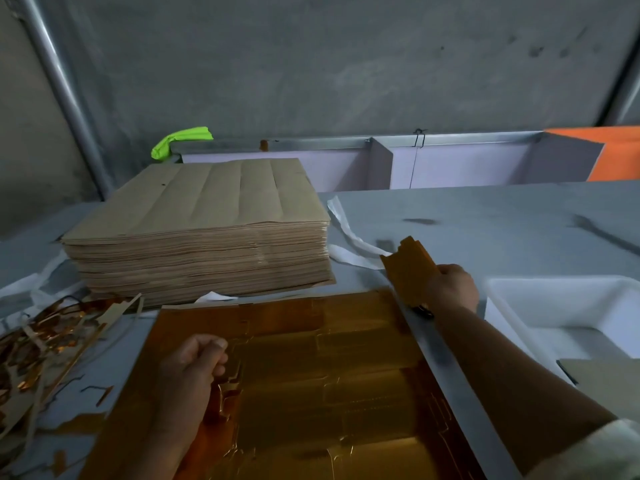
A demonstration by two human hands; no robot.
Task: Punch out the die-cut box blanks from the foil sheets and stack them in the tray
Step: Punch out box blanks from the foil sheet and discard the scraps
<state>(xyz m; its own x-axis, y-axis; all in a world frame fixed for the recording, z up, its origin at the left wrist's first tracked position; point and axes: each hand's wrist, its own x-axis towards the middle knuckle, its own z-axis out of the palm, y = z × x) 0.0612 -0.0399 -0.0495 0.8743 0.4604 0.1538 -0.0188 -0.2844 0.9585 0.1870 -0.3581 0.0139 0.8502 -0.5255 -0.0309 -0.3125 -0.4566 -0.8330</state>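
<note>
Far left of the sheet (311,375), a tangle of foil scraps (41,341) sprawls on the grey table (502,216). Behind the sheet's left corner sits a tall stack (207,230) of brown sheets, plain side up. On the sheet's left part, the left hand (194,362) is balled up, fingers curled tight, thumb and forefinger pinching a torn, lifted edge of the gold foil. The sheet lies flat, shiny side up, die-cut lines showing. At its far right corner, the right hand (450,289) clamps a bundle of gold blanks (412,268), fingers wrapped round them, bundle raised just above the table. Right of the sheet waits the white tray (554,306), a brown card (606,379) at its near end.
</note>
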